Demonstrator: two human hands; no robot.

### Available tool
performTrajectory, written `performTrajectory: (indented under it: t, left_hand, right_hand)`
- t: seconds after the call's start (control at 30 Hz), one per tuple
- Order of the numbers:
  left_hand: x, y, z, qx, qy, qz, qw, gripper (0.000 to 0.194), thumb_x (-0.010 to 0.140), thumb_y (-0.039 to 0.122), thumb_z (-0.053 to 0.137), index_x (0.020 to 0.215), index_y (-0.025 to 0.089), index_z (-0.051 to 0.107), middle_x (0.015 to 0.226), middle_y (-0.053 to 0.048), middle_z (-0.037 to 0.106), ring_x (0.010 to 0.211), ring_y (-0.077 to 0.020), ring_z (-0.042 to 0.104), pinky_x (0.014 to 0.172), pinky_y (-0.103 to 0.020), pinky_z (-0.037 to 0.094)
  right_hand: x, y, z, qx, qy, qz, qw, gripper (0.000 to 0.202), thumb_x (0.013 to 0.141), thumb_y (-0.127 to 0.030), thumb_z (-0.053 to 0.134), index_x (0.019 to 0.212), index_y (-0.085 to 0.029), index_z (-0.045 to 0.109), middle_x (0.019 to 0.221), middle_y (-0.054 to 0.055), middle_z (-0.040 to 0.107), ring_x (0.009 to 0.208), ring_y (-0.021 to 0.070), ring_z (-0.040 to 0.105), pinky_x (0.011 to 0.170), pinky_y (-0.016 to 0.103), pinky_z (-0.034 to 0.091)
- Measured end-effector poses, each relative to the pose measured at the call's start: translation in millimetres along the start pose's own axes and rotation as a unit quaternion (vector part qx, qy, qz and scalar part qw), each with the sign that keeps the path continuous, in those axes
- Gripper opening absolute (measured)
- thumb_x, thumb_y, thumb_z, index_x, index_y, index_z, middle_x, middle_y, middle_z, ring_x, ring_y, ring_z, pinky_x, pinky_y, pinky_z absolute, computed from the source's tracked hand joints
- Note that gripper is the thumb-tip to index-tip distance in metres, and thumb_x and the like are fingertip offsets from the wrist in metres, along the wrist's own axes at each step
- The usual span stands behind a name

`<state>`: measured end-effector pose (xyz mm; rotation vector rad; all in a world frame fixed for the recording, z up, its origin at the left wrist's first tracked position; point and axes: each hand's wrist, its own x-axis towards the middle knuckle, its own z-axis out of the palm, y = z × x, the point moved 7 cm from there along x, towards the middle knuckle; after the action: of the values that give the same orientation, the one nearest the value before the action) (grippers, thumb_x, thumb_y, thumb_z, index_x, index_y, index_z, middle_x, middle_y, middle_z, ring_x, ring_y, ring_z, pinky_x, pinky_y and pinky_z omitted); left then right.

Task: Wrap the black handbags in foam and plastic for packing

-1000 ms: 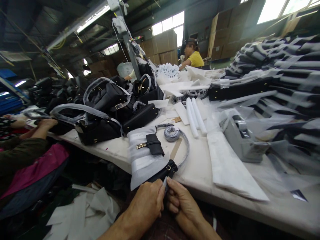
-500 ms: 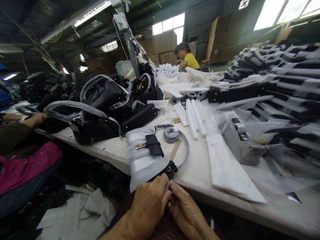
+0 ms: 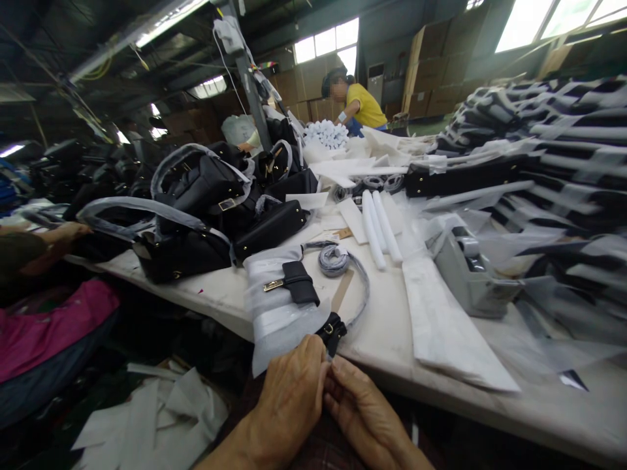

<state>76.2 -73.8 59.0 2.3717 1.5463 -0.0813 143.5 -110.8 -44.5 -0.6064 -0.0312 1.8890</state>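
Observation:
A black handbag [image 3: 300, 283] lies on its back at the table's front edge, its body covered in white wrapping sheet [image 3: 267, 329]. Its flap with a gold clasp shows on top. From the bag's near end, a wrapped strap [image 3: 365, 290] curves back to a coil [image 3: 334, 259]. My left hand [image 3: 292, 384] is closed against that near end, fingers curled, beside a black tab with a gold ring [image 3: 331, 328]. Touching it, my right hand [image 3: 361, 406] pinches with thumb and forefinger. What sits between the fingertips is small and mostly hidden by them.
Several black handbags [image 3: 186, 251] crowd the left side. White foam tubes [image 3: 375, 228], a white sheet stack [image 3: 445, 326] and a grey tape dispenser [image 3: 473, 271] lie rightward. Paper scraps [image 3: 151, 418] fill a box below. A co-worker's arm [image 3: 59, 238] reaches in left; a person in yellow [image 3: 365, 108] bends behind.
Both hands stay together at the bag's near end, with only slight finger movement. The view has shifted a little. The person in yellow behind has risen and leans further left.

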Motion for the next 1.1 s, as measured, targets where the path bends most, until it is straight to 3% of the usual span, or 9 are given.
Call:
performTrajectory:
  t: [0.2,0.3,0.4,0.5,0.67,0.8,0.97,1.1]
  left_hand:
    - [1,0,-0.8,-0.052,-0.017,0.006,0.998,0.017,0.096,0.009,0.037,0.096,0.020,0.050,0.095,-0.005,0.068,0.086,-0.0187,0.067,0.073,-0.029,0.047]
    - [0,-4,-0.7,-0.085,-0.013,-0.012,0.996,0.011,0.094,0.016,0.049,0.103,0.021,0.051,0.097,-0.003,0.069,0.089,-0.0200,0.069,0.076,-0.029,0.049]
    - [-3,-6,2.2,-0.072,-0.006,-0.012,0.997,0.044,0.086,0.015,0.059,0.127,0.023,0.044,0.116,-0.005,0.067,0.102,-0.0225,0.068,0.085,-0.031,0.050]
    - [-3,-4,3.0,-0.050,-0.001,0.006,0.999,0.050,0.090,0.007,0.046,0.136,0.024,0.039,0.121,-0.006,0.066,0.104,-0.0212,0.067,0.088,-0.031,0.049]
    - [5,-5,-4.1,-0.136,0.007,-0.004,0.991,0.044,0.089,0.006,0.043,0.131,0.023,0.043,0.100,-0.002,0.069,0.093,-0.0162,0.068,0.083,-0.025,0.049]
    - [13,-9,-10.2,-0.085,0.033,-0.012,0.996,0.042,0.091,0.008,0.040,0.131,0.020,0.042,0.106,-0.006,0.068,0.093,-0.0178,0.069,0.083,-0.028,0.050]
    - [2,-12,-18.4,-0.082,0.064,0.008,0.995,0.029,0.094,0.017,0.039,0.121,0.020,0.048,0.101,-0.007,0.070,0.089,-0.0202,0.070,0.077,-0.029,0.050]
    - [-11,-8,-12.7,-0.078,-0.001,0.004,0.997,0.017,0.093,0.036,0.052,0.098,0.022,0.060,0.089,-0.004,0.072,0.084,-0.0231,0.070,0.072,-0.029,0.048]
  right_hand:
    - [4,3,-3,-0.008,0.019,0.002,1.000,0.032,0.066,-0.029,0.089,0.090,-0.015,0.075,0.085,0.004,0.073,0.075,0.0122,0.063,0.071,0.022,0.047]
    - [5,2,-2,-0.003,0.018,-0.006,1.000,0.032,0.065,-0.027,0.090,0.090,-0.015,0.075,0.089,0.005,0.074,0.077,0.0134,0.064,0.072,0.023,0.048]
    - [5,1,1,-0.001,0.010,-0.010,1.000,0.032,0.066,-0.027,0.089,0.093,-0.014,0.075,0.094,0.006,0.074,0.077,0.0133,0.064,0.073,0.024,0.050]
    - [5,2,-1,0.006,0.020,-0.008,1.000,0.031,0.066,-0.027,0.089,0.089,-0.013,0.075,0.086,0.004,0.073,0.072,0.0115,0.063,0.070,0.022,0.049]
    - [6,3,0,0.010,0.019,0.000,1.000,0.036,0.063,-0.029,0.091,0.091,-0.014,0.074,0.077,0.002,0.071,0.067,0.0102,0.059,0.064,0.021,0.046]
    - [6,1,4,0.021,0.024,0.000,0.999,0.036,0.058,-0.030,0.093,0.084,-0.014,0.074,0.071,0.000,0.068,0.060,0.0080,0.054,0.060,0.020,0.043]
    - [5,1,6,0.029,0.005,-0.003,1.000,0.030,0.065,-0.032,0.089,0.084,-0.015,0.073,0.065,-0.002,0.062,0.057,0.0081,0.050,0.056,0.020,0.040]
    - [4,0,4,0.040,0.020,-0.010,0.999,0.031,0.062,-0.029,0.091,0.083,-0.016,0.074,0.076,0.002,0.070,0.067,0.0123,0.059,0.064,0.024,0.046]
